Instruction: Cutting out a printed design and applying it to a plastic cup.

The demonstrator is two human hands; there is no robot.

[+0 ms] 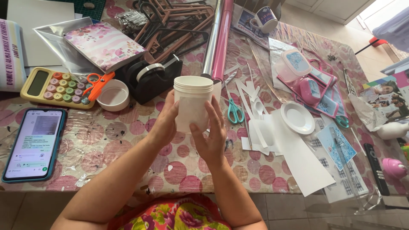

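Both my hands hold a white plastic jar point(192, 98) upright above the table, its mouth open and threaded at the rim. My left hand point(164, 123) wraps the jar's left side. My right hand point(211, 136) covers its front and right side with fingers spread up the wall. A white round lid point(297, 117) lies on white paper to the right of the jar. The table point(128, 145) wears a cloth with pink dots.
A phone point(35, 142) lies at the left edge, a pastel calculator point(57, 87) behind it. Orange scissors point(99, 83), a small white bowl point(113, 96), a black tape dispenser point(153, 76), teal scissors point(233, 110), foil rolls point(218, 38), hangers point(179, 19), paper scraps surround.
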